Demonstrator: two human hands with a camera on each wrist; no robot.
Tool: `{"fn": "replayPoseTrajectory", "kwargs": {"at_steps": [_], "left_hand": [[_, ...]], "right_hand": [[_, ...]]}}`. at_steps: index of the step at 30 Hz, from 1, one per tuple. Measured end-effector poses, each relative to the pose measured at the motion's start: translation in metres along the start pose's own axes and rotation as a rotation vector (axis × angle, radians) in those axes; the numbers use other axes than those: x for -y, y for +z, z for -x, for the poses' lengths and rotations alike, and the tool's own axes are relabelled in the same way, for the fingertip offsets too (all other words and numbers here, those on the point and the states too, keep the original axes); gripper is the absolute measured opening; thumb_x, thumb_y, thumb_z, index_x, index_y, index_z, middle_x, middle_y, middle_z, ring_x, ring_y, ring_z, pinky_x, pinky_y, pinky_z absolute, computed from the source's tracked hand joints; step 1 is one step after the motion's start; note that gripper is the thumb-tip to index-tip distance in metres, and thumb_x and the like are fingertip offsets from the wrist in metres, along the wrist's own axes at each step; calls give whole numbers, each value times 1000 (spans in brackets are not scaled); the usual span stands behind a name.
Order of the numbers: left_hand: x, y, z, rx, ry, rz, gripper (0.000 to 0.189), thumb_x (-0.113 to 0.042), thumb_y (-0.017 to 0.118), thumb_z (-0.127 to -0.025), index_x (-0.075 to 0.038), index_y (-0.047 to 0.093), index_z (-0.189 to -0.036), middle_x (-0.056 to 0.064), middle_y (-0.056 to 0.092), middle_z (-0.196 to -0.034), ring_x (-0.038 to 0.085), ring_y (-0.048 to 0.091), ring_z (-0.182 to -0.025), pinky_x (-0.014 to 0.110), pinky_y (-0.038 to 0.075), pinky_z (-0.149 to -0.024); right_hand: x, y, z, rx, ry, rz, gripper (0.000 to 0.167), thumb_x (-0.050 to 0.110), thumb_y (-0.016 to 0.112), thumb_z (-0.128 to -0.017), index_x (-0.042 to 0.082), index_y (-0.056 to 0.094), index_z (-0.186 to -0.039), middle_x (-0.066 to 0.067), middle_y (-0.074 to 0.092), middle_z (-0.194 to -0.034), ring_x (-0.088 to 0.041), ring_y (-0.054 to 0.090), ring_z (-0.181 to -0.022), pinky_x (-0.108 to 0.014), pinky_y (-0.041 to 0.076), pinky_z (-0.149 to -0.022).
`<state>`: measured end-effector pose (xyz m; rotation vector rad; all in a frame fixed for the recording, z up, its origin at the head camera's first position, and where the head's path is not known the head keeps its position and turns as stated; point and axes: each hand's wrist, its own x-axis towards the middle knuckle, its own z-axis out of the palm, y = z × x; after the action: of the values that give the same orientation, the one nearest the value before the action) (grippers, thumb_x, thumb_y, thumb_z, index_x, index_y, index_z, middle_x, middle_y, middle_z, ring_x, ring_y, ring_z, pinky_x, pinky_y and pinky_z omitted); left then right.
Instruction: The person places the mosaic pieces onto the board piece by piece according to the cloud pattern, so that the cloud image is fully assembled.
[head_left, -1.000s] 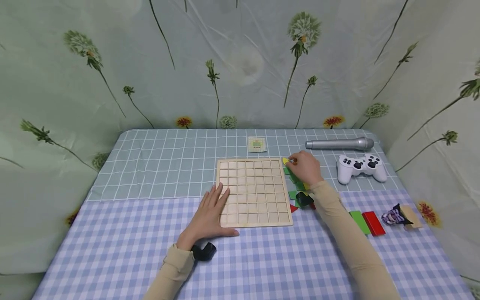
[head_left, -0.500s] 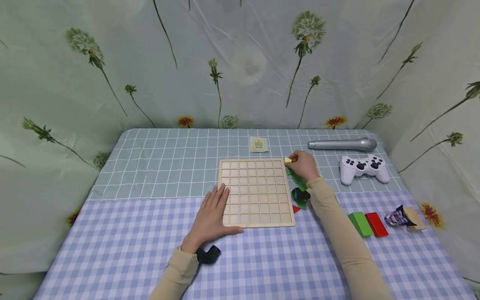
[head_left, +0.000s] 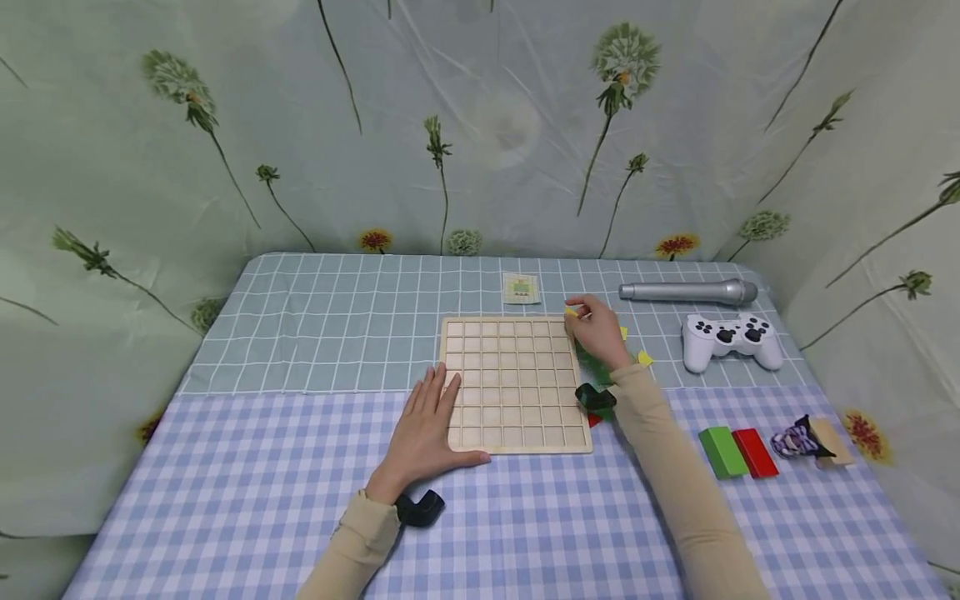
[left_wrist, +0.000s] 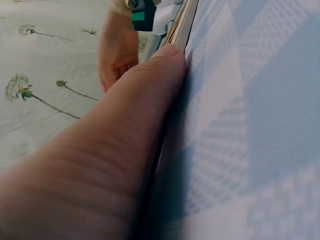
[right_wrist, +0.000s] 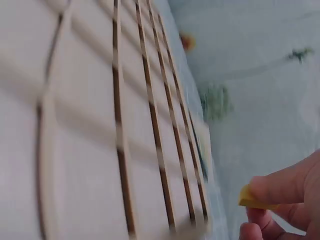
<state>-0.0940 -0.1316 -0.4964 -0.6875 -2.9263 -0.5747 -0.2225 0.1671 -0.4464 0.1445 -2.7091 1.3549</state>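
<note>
A: State of the hands?

B: Right hand (head_left: 597, 330) grasping: a small yellow piece (right_wrist: 256, 201) pinched between thumb and fingers. Left hand (head_left: 422, 437) grasping nothing: fingers spread over the left rim of the wooden board (head_left: 510, 387), thumb along its near edge

A: Location of the piece?

B: By the board's far right corner; the right wrist view shows it apart from the wood

A: Handling assessment?

B: Judged light and stiff, unlikely to break. Material not determinable; a smooth finish could let it slip or twist in so small a pinch. Recommended hold: opposite edges, faces left free. Full outline hidden by the fingers

A: And the board?

B: Appears rigid, fairly light, liable to slide on cloth. Best held by its outer frame, clear of the raised ribs, which look thin. Flat green pieces (head_left: 597, 367) beside it, partly under the right forearm, would probably lift most easily by an edge
</note>
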Motion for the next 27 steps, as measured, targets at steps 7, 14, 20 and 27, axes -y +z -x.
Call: {"fn": "replayPoseTrajectory", "kwargs": {"at_steps": [7,14,20,27], "left_hand": [[-3,0,0,-34,-37,-25,130,-84,58,-62,2,15,-150,24,8,-154,35,3,-142,43,4,-114],[-5,0,0,-20,-67,-37,136,-84,58,-61,7,10,-148,23,7,-155,33,1,-142,41,2,-114],[-5,0,0,-32,-65,-30,136,-85,58,-61,8,10,-148,24,8,-154,34,3,-142,41,3,-114],[-5,0,1,-35,-60,-27,136,-85,57,-61,8,11,-148,24,9,-154,34,3,-142,41,3,-114]], "right_hand": [[27,32,5,143,-78,-81,19,9,63,-91,-1,66,-107,-12,60,-89,-22,51,-69,-31,42,-60],[41,55,6,219,-41,-112,14,13,73,-84,2,70,-93,-7,64,-83,-20,58,-74,-32,48,-67],[40,71,0,250,-78,-41,10,15,75,-83,6,72,-88,-2,63,-78,-18,53,-69,-30,44,-64],[41,73,-4,314,-160,3,8,16,73,-85,9,73,-89,1,64,-78,-16,55,-69,-32,46,-66]]}}
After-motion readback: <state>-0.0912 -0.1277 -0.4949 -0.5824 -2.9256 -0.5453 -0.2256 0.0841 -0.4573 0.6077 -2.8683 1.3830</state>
